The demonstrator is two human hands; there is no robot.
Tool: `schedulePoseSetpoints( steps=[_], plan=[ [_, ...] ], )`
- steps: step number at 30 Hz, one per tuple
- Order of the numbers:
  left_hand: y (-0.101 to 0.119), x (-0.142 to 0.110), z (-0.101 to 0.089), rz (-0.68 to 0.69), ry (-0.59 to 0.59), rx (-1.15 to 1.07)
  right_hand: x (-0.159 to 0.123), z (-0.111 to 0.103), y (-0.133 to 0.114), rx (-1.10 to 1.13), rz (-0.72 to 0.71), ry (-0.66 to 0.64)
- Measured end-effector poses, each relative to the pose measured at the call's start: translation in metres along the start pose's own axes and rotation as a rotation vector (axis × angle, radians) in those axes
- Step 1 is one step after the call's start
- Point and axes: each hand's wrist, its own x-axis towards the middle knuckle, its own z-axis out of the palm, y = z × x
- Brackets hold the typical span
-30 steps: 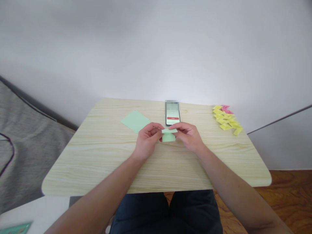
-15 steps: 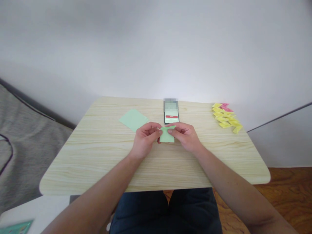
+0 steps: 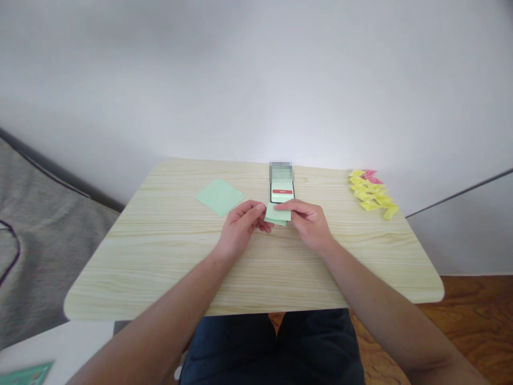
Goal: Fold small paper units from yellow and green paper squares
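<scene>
A folded piece of light green paper (image 3: 278, 213) is held up in front of the phone, with two layers showing at its lower edge. My right hand (image 3: 308, 218) pinches it from the right, the index finger lying over its top. My left hand (image 3: 242, 220) is closed at the paper's left edge, thumb against index finger, its other fingers curled underneath. Flat on the table to the left lies a square light green sheet (image 3: 219, 197), turned like a diamond.
A phone (image 3: 282, 191) with a lit screen lies beyond my hands, near the wall. Several folded yellow paper pieces (image 3: 369, 193) and some pink ones (image 3: 372, 176) sit at the table's right. The wooden table (image 3: 160, 246) has rounded front corners.
The green paper has gone from a flat upright piece between both thumbs to a doubled-over shape, shorter and tilted. My right index finger has moved on top of it; my left thumb has shifted off its face.
</scene>
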Motion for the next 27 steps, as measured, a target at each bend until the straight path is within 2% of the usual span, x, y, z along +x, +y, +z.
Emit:
schedulePoseSetpoints(
  steps=[3, 7, 16, 19, 23, 27],
  plan=[
    [0.0005, -0.001, 0.0009, -0.009, -0.039, 0.102, -0.0005, 0.0008, 0.0002, -0.045, -0.077, 0.039],
    [0.0011, -0.0023, 0.0008, 0.011, -0.005, 0.137, -0.0012, 0.0022, 0.0007, -0.065, -0.12, 0.046],
    [0.0056, -0.0028, 0.0026, 0.09, 0.141, 0.235, -0.0036, 0.001, -0.0036, 0.024, -0.02, -0.01],
    [0.0055, -0.0038, 0.0044, 0.114, 0.178, 0.281, -0.0046, -0.0005, -0.0039, 0.063, 0.013, 0.01],
    [0.0003, -0.0063, 0.0058, 0.149, 0.146, 0.371, -0.0028, 0.0011, -0.0029, 0.144, 0.059, 0.066],
    [-0.0034, -0.0088, 0.0055, 0.182, 0.113, 0.451, -0.0002, 0.0032, 0.0024, 0.086, 0.115, 0.058]
  ],
)
